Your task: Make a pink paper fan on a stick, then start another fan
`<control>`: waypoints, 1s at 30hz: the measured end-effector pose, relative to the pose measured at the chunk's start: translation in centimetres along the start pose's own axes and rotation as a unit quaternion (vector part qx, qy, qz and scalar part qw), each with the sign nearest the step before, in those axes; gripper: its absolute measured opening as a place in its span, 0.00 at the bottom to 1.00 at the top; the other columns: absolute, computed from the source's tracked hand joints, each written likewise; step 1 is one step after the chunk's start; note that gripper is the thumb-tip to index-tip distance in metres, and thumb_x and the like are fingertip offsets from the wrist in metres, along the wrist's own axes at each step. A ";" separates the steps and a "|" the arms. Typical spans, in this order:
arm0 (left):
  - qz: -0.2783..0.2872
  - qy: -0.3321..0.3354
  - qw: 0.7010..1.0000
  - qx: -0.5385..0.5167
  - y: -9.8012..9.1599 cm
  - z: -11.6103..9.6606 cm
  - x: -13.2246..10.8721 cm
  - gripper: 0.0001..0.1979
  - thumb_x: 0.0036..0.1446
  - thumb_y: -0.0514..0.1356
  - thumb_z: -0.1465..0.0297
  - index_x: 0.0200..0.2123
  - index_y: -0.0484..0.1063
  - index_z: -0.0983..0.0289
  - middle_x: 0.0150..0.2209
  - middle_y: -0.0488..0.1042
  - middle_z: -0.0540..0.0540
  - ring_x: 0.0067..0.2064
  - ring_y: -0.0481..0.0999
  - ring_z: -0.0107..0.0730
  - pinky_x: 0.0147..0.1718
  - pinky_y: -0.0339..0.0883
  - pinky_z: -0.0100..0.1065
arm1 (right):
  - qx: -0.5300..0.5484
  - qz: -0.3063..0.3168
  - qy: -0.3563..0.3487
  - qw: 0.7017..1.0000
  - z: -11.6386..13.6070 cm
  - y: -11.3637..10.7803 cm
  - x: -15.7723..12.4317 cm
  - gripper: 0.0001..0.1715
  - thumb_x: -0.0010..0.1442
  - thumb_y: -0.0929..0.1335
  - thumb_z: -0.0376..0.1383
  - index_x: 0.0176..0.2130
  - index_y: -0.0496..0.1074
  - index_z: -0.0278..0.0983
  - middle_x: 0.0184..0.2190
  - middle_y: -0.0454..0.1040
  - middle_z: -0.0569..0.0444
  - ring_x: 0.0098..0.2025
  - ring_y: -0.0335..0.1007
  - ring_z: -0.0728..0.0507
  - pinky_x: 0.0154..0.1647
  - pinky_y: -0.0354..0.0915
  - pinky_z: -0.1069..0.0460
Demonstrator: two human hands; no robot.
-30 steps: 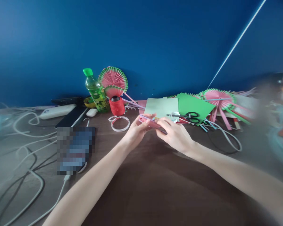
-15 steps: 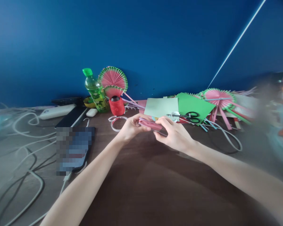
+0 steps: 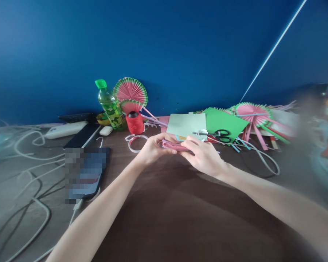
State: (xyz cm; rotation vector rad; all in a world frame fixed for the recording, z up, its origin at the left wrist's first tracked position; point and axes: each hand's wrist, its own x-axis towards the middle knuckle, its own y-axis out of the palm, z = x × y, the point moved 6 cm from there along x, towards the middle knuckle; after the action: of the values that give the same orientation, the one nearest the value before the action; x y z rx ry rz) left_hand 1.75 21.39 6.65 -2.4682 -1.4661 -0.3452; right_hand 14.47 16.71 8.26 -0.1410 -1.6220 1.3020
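A narrow, layered stack of folded pink paper [image 3: 175, 146] is held just above the dark table. My left hand [image 3: 153, 149] grips its left end between thumb and fingers. At the other end, the fingers of my right hand [image 3: 203, 156] pinch the paper and cover part of it. Just behind my hands lie a pale green sheet [image 3: 186, 123], a bright green sheet [image 3: 225, 125] and black-handled scissors [image 3: 223, 136]. To the left of my left hand, a white looped cord [image 3: 129, 143] rests on the table.
A green-capped bottle [image 3: 110, 109], a red cylinder [image 3: 135, 123] and round pleated paper fans [image 3: 130, 92] stand by the blue wall. Another fan [image 3: 253, 112] lies right among paper strips. A phone [image 3: 90, 174] and white cables [image 3: 41, 207] occupy the left.
My right hand's fingers have closed in and lowered onto the pink paper, which now looks flatter and more level. My left hand keeps its grip.
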 end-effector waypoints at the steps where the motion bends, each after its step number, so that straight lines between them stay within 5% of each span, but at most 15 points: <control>1: 0.000 0.000 1.000 0.008 0.0 -0.1 0.0 0.12 0.39 0.67 0.73 0.32 0.74 0.63 0.33 0.76 0.54 0.35 0.74 0.32 0.35 0.67 0.32 | 0.009 0.002 0.005 1.000 -0.1 0.0 0.0 0.09 0.60 0.61 0.36 0.32 0.67 0.34 0.30 0.70 0.51 0.27 0.66 0.48 0.20 0.53 0.56; 8: -0.071 0.020 0.987 0.142 -1.4 -2.1 0.0 0.15 0.40 0.67 0.72 0.36 0.77 0.62 0.35 0.78 0.54 0.38 0.74 0.33 0.40 0.65 0.32 | 0.061 0.007 0.063 0.996 -1.4 0.1 0.2 0.07 0.58 0.65 0.37 0.32 0.66 0.35 0.30 0.67 0.52 0.28 0.63 0.48 0.25 0.56 0.55; 12: -0.065 -0.016 0.985 0.159 -1.8 -2.0 -0.1 0.12 0.40 0.67 0.70 0.33 0.78 0.62 0.27 0.77 0.52 0.36 0.75 0.33 0.39 0.66 0.32 | 0.103 -0.001 0.058 0.993 -1.6 0.2 0.2 0.09 0.57 0.66 0.39 0.30 0.64 0.35 0.27 0.64 0.54 0.27 0.61 0.49 0.26 0.56 0.54; 25: -0.054 0.004 0.971 0.232 -1.7 -3.0 -0.1 0.13 0.44 0.65 0.68 0.37 0.77 0.60 0.38 0.77 0.54 0.41 0.74 0.33 0.42 0.66 0.33 | 0.217 0.024 0.063 0.974 -2.6 0.3 0.7 0.11 0.56 0.67 0.39 0.27 0.62 0.37 0.23 0.61 0.58 0.25 0.56 0.51 0.27 0.53 0.54; 30: -0.085 0.011 0.969 0.233 -2.4 -2.9 0.0 0.12 0.43 0.66 0.69 0.35 0.76 0.62 0.33 0.77 0.54 0.39 0.74 0.34 0.40 0.67 0.35 | 0.226 0.033 0.081 0.970 -3.1 0.5 0.8 0.12 0.55 0.67 0.40 0.27 0.62 0.36 0.22 0.61 0.59 0.24 0.54 0.51 0.26 0.51 0.54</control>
State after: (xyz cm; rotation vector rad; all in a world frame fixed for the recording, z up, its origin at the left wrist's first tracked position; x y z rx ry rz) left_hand -0.64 21.52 9.61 -1.9698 -1.5450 -0.0465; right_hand 16.11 19.45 8.05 -0.0216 -1.1585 1.6337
